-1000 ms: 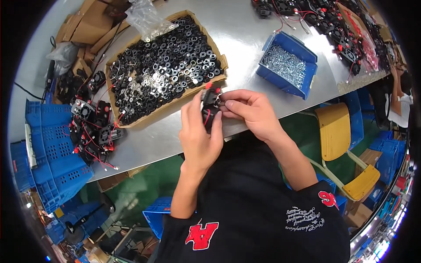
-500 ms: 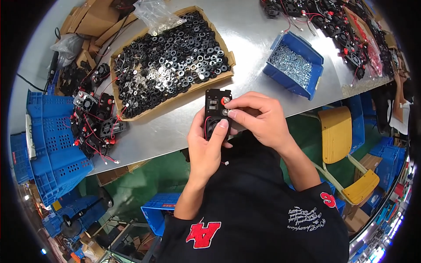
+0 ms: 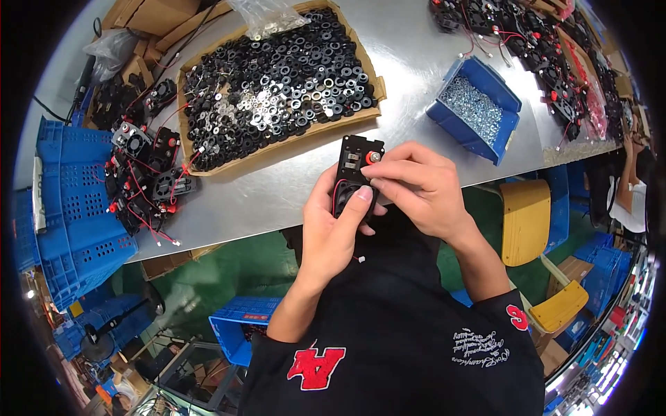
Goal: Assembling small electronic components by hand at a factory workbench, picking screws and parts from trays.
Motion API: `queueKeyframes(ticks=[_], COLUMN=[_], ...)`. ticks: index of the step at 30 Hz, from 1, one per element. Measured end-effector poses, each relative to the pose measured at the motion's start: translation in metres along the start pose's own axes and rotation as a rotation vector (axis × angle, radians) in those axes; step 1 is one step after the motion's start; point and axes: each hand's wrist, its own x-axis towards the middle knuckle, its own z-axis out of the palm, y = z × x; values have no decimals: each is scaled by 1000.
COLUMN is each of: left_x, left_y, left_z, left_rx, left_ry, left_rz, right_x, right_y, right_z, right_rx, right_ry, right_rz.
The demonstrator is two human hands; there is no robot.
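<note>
**A:** Where's the black fan unit (image 3: 352,173)?

**B:** Up off the desk (image 3: 409,83), over its near edge. Left hand (image 3: 331,236) curled snugly round the lower half, thumb across the fan face. Small white plug (image 3: 361,258) dangling below.

**A:** Right hand (image 3: 430,191)?

**B:** Fingertips (image 3: 378,170) drawn close together at the unit's right side, just below the red post (image 3: 374,157). Whether a small piece sits between them, cannot tell.

**A:** How far along?

**B:** Red post has a shiny metal top; I'd judge that spot done. Spot under the fingertips hidden; I read it as the part being worked, perhaps unfinished.

**A:** Round about?

**B:** Carton (image 3: 319,130) of black rings (image 3: 260,104) toward the desk's far left corner. Blue bin (image 3: 458,134) of small shiny pieces (image 3: 475,107) right of centre, by the near edge. More units heaped at the left edge (image 3: 142,170) and far right corner (image 3: 520,48); which heap is finished, cannot tell.
</note>
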Motion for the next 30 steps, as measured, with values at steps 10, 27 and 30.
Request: queueKeyframes(ticks=[10, 27, 30], left_x=[2, 0, -2], left_y=[-4, 1, -2], left_z=[2, -2, 3], left_rx=[-2, 62, 64], left_ry=[5, -44, 39], left_rz=[6, -80, -47], right_x=[-4, -7, -6], right_y=[2, -2, -7], right_z=[-1, -10, -16], right_rx=[-506, -487, -307], right_ry=[8, -29, 48], right_rz=[-379, -378, -223])
